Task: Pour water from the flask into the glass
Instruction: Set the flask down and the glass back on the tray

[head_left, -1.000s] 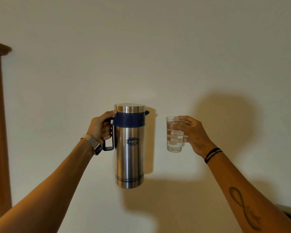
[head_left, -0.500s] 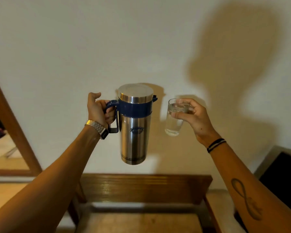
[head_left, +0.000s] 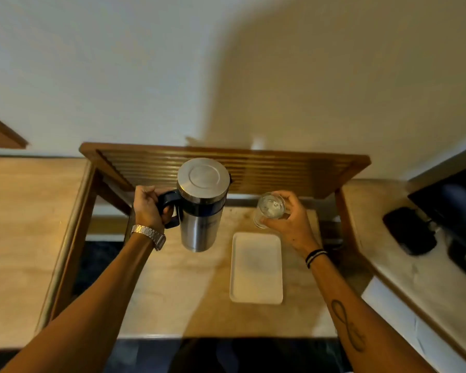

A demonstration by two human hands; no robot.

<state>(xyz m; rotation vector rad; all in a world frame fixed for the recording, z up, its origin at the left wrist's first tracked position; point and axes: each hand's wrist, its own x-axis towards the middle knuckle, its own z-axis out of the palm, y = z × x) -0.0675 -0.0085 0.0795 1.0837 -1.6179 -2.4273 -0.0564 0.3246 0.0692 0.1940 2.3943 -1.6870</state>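
A steel flask (head_left: pixel 199 211) with a dark blue collar and a flat metal lid hangs upright in the air above the table. My left hand (head_left: pixel 148 207) grips its dark handle. To its right, my right hand (head_left: pixel 285 220) holds a clear glass (head_left: pixel 269 208) with water in it, fingers wrapped round its far and right side. Flask and glass are apart, roughly level with each other. Both are seen from above, over the back part of the table.
A white rectangular tray (head_left: pixel 256 267) lies on the light wooden table (head_left: pixel 172 292), below the glass. A slatted wooden rail (head_left: pixel 280 168) runs along the table's back. Dark devices (head_left: pixel 409 230) sit on the counter at the right; another counter (head_left: pixel 24 211) lies at left.
The view has tilted down from the wall to the table. Flask and glass have come down with both hands, still held upright and apart.
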